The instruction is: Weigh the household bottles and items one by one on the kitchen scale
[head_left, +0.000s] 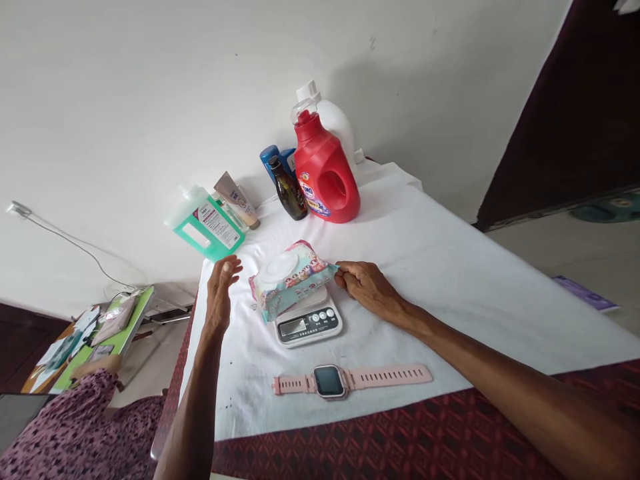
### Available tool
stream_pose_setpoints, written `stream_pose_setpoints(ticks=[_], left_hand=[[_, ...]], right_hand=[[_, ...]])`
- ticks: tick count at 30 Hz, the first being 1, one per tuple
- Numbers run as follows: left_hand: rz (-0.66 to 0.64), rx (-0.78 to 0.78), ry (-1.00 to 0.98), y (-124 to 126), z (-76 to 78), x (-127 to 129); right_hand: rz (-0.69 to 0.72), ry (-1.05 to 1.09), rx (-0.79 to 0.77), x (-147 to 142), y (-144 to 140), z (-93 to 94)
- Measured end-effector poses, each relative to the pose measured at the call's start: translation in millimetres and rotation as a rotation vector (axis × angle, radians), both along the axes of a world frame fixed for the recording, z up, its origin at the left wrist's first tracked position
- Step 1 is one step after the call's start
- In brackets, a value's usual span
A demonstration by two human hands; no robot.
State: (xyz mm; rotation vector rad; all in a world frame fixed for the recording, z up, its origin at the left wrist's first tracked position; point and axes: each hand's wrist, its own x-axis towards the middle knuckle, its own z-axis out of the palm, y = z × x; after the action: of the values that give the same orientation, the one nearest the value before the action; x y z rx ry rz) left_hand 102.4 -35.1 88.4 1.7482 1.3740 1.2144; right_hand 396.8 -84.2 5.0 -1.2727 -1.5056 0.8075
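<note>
A pack of wet wipes with a white lid sits over a white digital kitchen scale, hiding most of its weighing plate. At the pack's right corner, my right hand pinches the end of the wrapper. My left hand is off to the pack's left, apart from it, fingers spread and holding nothing. In front of the scale lies a pink smartwatch, its strap stretched out flat. I cannot read the scale's display.
Behind stand a red detergent bottle, a dark bottle, a green liquid jug and a tube. White cloth covers the table. At lower left, a person in a patterned garment is beside a green-topped table.
</note>
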Motion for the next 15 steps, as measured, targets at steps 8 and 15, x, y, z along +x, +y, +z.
stream_pose_setpoints(ticks=[8, 15], left_hand=[[0.171, -0.092, 0.034, -3, -75.9, -9], [0.148, -0.118, 0.025, -4, -74.8, -15]], right_hand=[[-0.015, 0.001, -0.067, -1, 0, -2.2], [-0.037, 0.01, -0.133, -1, 1, -7.6]])
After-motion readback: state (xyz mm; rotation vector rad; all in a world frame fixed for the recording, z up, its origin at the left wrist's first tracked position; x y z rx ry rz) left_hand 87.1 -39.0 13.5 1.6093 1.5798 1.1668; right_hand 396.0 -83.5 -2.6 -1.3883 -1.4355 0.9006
